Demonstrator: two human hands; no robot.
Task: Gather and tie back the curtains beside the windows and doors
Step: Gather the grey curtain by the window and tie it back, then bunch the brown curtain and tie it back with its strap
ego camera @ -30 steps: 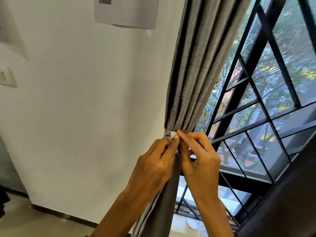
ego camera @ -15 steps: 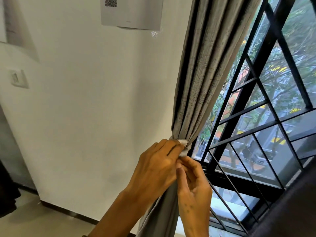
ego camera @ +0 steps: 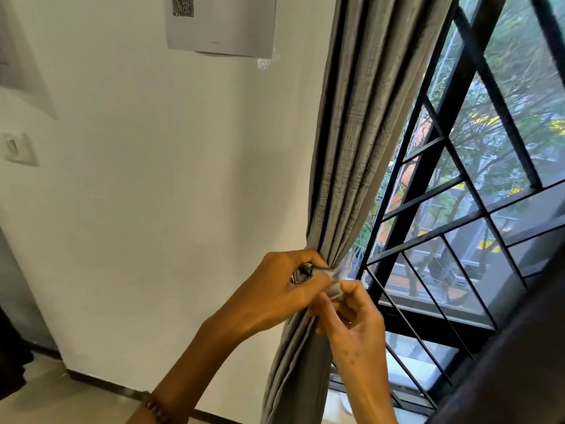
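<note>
Curtain (ego camera: 351, 148) bunched beside the window (ego camera: 458, 209): left hand (ego camera: 275, 292) grips its gathered waist, right hand (ego camera: 354, 319) pinches the pale tie-back (ego camera: 334, 289) (partly hidden).

bare wall (ego camera: 159, 209) leaves room left of the curtain (ego camera: 351, 148); window bars (ego camera: 428, 234) block the right.

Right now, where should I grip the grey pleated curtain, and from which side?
Take the grey pleated curtain at its pinched waist, where the pale tie band cinches the folds. Probably come from the white wall side, as the left hand does; the black window grille crowds the other side.
</note>
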